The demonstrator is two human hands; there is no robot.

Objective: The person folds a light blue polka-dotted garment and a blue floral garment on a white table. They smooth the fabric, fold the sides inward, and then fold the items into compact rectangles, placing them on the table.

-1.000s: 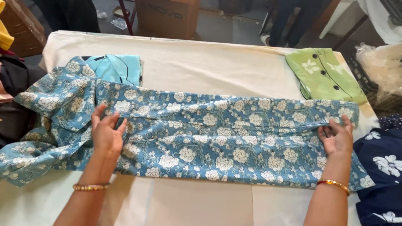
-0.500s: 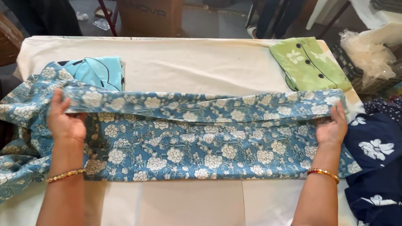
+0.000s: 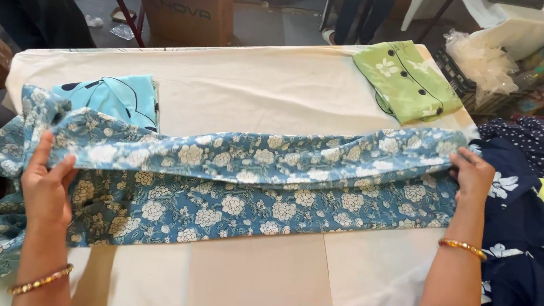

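A long blue garment with a white flower print (image 3: 242, 183) lies across the white-covered table (image 3: 258, 92). Its far long edge is lifted and turned over toward me as a fold. My left hand (image 3: 48, 181) grips that lifted edge near the garment's left end. My right hand (image 3: 473, 174) pinches the same edge at the right end, by the table's corner. The garment's left end hangs off the table's left side.
A folded light-blue garment (image 3: 114, 96) lies at the table's left, a folded green buttoned one (image 3: 405, 83) at the far right. Dark navy flowered clothes (image 3: 522, 244) pile at the right. A cardboard box (image 3: 180, 4) and a person's legs stand beyond the table.
Both hands have moved outward from flat on the cloth to its two ends and have lifted the far edge, folding it toward me.
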